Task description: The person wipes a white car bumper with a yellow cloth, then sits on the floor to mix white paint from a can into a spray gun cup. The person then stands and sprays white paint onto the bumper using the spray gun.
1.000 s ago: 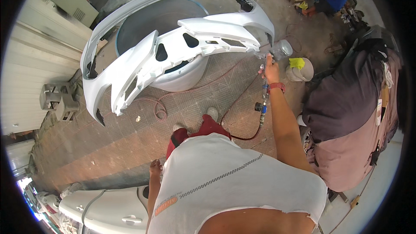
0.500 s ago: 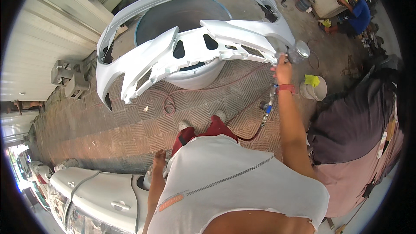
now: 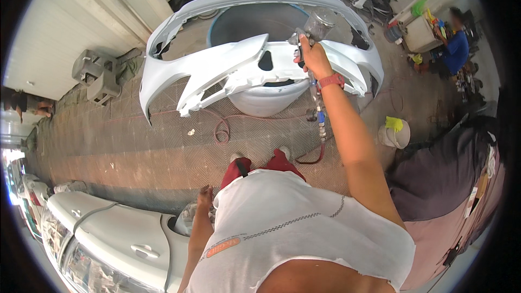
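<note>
My right hand (image 3: 316, 61) is wrapped round the grip of a spray gun (image 3: 299, 43) with a silvery cup (image 3: 321, 20) on its top. The gun is held over the far side of a white car bumper (image 3: 217, 62); the picture does not show whether any spray comes out. Below the grip hang metal fittings with a blue valve (image 3: 321, 116), joined to a dark red hose (image 3: 313, 159). My left hand (image 3: 205, 194) hangs low at my side with nothing visible in it. Its fingers look loose and slightly apart.
The bumper rests on a large round drum (image 3: 260, 100). Hose loops (image 3: 221, 133) lie on the floor. Grey stools (image 3: 103, 87) stand left, a white car (image 3: 125, 239) lower left. A white bucket (image 3: 395, 137) and draped covers (image 3: 434, 179) are right. A person (image 3: 453, 43) sits far right.
My right hand has carried the spray gun leftward and farther out, from the bumper's right end to above its middle. The head view has shifted a little. My left hand stays low.
</note>
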Demonstrator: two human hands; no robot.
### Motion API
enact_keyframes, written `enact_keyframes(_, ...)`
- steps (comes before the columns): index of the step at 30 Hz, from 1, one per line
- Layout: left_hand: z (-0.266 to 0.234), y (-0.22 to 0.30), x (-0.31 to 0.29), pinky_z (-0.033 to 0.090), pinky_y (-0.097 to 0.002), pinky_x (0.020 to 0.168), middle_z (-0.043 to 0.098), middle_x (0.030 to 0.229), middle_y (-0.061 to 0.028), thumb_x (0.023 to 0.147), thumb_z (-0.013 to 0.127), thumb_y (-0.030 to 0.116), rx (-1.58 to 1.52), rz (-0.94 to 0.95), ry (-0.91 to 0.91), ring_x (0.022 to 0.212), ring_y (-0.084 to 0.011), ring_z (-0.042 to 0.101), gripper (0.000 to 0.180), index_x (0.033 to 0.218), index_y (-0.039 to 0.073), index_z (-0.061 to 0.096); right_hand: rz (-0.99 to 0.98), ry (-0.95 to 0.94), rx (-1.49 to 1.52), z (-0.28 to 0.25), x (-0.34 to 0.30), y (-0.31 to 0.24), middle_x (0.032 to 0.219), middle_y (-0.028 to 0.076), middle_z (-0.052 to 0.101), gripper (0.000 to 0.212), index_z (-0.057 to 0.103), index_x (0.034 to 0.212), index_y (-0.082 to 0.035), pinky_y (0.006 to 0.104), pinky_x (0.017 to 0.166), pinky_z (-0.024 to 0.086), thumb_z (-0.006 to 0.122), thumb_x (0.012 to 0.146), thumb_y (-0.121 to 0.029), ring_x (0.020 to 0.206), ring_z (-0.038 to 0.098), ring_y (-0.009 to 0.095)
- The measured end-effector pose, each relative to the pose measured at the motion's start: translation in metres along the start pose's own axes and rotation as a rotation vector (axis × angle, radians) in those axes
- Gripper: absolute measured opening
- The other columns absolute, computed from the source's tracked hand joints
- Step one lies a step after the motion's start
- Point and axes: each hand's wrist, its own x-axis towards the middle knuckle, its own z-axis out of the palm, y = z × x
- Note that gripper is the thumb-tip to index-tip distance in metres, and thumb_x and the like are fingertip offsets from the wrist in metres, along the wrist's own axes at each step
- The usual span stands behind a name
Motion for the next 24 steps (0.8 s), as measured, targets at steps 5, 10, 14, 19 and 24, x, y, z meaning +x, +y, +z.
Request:
enact_keyframes(5,-0.023,-0.012,0.002,0.056,-0.0366,0.081,0.074,0.099,-0.0104,0.106,0.070,0.042,-0.071,0.038,0.060,0.087,-0.0178,0.067,0.053,0.139,0.001,0.069,0.028,-0.003,-0.133,0.033,0.027,-0.036,0.078,0.015,0.077,0.065,0.074,0.108,0.002,0.0327,0.044,0.047,0.049,0.111,-0.057,0.052,0.067,0.020)
enact_keyframes(10,-0.050,-0.043,0.004,0.057,-0.0367,0.084,0.078,0.112,-0.0129,0.106,0.070,0.040,-0.124,-0.050,0.040,0.091,-0.0189,0.070,0.053,0.139,-0.002,0.069,-0.026,-0.115,0.081,0.050,0.006,-0.045,0.078,0.014,0.077,0.066,0.071,0.115,0.001,0.0306,0.044,0.045,0.047,0.111,-0.060,0.053,0.066,0.018)
enact_keyframes(14,-0.077,-0.067,-0.002,0.058,-0.0364,0.085,0.079,0.118,-0.0126,0.107,0.069,0.040,0.042,-0.188,0.031,0.093,-0.0200,0.071,0.052,0.139,-0.001,0.069,0.084,-0.122,0.079,0.040,0.006,-0.042,0.079,0.015,0.074,0.065,0.071,0.113,0.003,0.0321,0.043,0.046,0.049,0.111,-0.058,0.057,0.071,0.020)
enact_keyframes(19,-0.090,-0.065,0.006,0.059,-0.0366,0.085,0.079,0.119,-0.0144,0.107,0.069,0.043,0.030,-0.133,0.116,0.094,-0.0219,0.073,0.058,0.144,-0.001,0.066,0.015,0.124,-0.052,0.030,0.034,-0.044,0.070,0.014,0.071,0.065,0.073,0.101,0.004,0.0347,0.040,0.049,0.050,0.111,-0.056,0.050,0.067,0.022)
enact_keyframes(24,-0.083,-0.021,0.010,0.060,-0.0373,0.087,0.078,0.122,-0.0179,0.106,0.070,0.044,-0.075,-0.063,0.105,0.096,-0.0243,0.075,0.058,0.145,0.001,0.065,-0.010,-0.043,-0.051,0.057,0.028,-0.055,0.069,0.014,0.070,0.067,0.072,0.104,0.006,0.0348,0.039,0.049,0.051,0.111,-0.058,0.049,0.067,0.022)
